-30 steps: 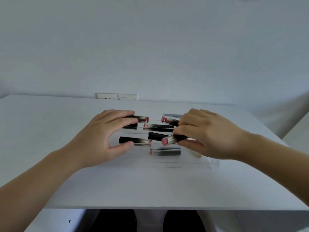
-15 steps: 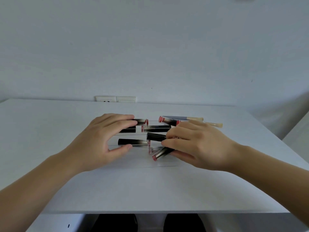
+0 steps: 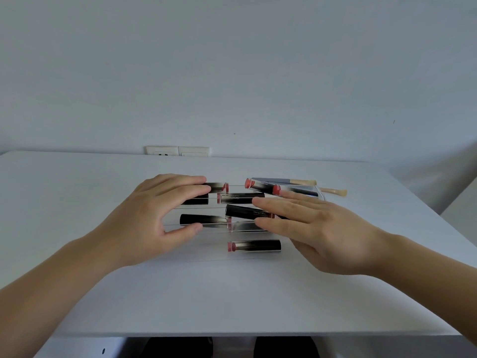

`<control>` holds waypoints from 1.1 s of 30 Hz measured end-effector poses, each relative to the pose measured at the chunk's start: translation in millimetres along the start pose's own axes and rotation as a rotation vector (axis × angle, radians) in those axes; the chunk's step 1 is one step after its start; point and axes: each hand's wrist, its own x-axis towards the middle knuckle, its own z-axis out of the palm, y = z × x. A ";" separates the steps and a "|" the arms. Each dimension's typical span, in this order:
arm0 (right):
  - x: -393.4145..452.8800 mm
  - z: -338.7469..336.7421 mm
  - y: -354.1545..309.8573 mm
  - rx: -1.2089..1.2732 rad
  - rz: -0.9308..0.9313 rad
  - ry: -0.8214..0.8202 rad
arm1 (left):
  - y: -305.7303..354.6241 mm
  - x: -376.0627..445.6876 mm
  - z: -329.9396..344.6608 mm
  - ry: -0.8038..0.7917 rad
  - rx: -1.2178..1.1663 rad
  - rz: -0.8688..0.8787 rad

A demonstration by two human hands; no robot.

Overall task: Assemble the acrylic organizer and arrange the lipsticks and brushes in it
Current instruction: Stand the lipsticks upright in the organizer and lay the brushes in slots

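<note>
A plain pale wall (image 3: 232, 68) fills the whole upper half of the frame, evenly lit with soft, cool light and no hard shadows. Low on it, just left of centre, sits a white double socket plate (image 3: 177, 151), right where the wall meets the back edge of a white table (image 3: 77, 182). The tabletop spreads across the lower half. At the far right a second pale surface (image 3: 462, 210) angles away. Under the table's front edge, bottom centre, it is dark.

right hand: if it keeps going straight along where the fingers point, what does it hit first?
The right hand points left with fingers straight. First in line are the black lipsticks its fingertips already overlap in the clear organizer, then the left hand. Contact is unclear from this view.
</note>
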 end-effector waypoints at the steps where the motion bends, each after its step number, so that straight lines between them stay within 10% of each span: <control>1: -1.9 0.5 1.3 -0.003 -0.007 0.006 | -0.4 0.0 -0.3 -0.001 0.001 0.000; 17: -9.7 -11.2 25.9 -0.190 0.064 -0.071 | -12.6 1.4 -2.2 -0.007 -0.024 0.051; 33: -4.9 -12.6 21.2 0.244 0.435 -0.207 | -24.8 -7.2 -4.6 0.050 -0.100 -0.016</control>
